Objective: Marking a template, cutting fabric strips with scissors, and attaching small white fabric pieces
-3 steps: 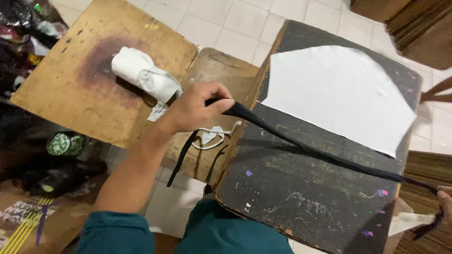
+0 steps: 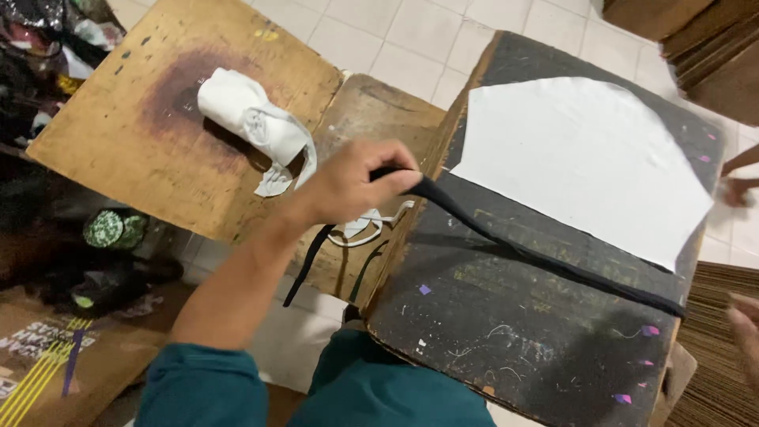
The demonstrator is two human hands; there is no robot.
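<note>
White floor tiles [image 2: 411, 39] show between two worn work surfaces: a brown wooden board [image 2: 118, 150] bearing a bunched white cloth [image 2: 249, 119], and a black board [image 2: 506, 332] (flecked with paint) carrying a flat white cut sheet [image 2: 589, 158]. Left hand [image 2: 352, 186] is closed around one end of a black strap [image 2: 538, 257], which runs taut across the black board toward its right edge. Right hand [image 2: 743, 328] is blurred at the frame edge; its grip cannot be told.
</note>
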